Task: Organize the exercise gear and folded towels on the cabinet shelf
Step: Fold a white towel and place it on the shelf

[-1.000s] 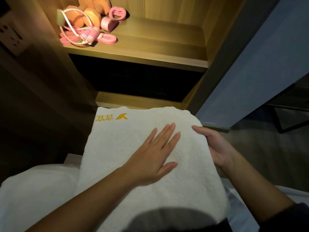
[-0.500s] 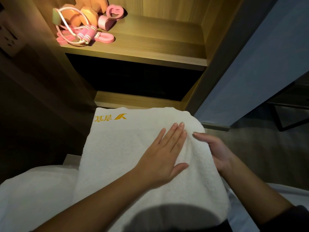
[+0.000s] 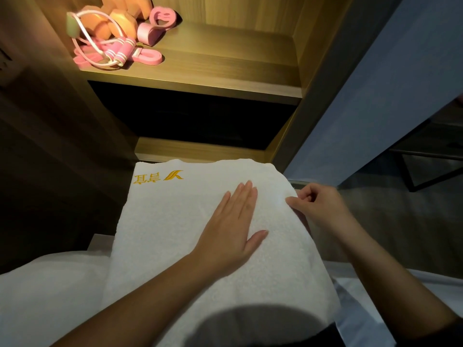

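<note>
A folded white towel (image 3: pixel 175 221) with a yellow embroidered logo lies in front of me on white bedding. My left hand (image 3: pixel 233 229) lies flat on its top, fingers straight and together. My right hand (image 3: pixel 318 206) has its fingers curled at the towel's right edge, with the thumb lying on the fabric. On the lit wooden cabinet shelf (image 3: pixel 225 58) above, at its left end, sit orange dumbbells (image 3: pixel 120 23), a pink jump rope (image 3: pixel 112 53), a pink resistance band (image 3: pixel 147 57) and a pink grip ring (image 3: pixel 160 21).
The right half of the lit shelf is bare wood. Below it is a dark compartment (image 3: pixel 195 118) and a lower wooden ledge (image 3: pixel 200 149). A grey-blue wall panel (image 3: pixel 375 108) stands to the right; white bedding (image 3: pixel 45 296) spreads at lower left.
My left hand slid slightly right across the towel with its fingers closing together. My right hand went from open fingers along the towel's right edge to curled fingers on that edge.
</note>
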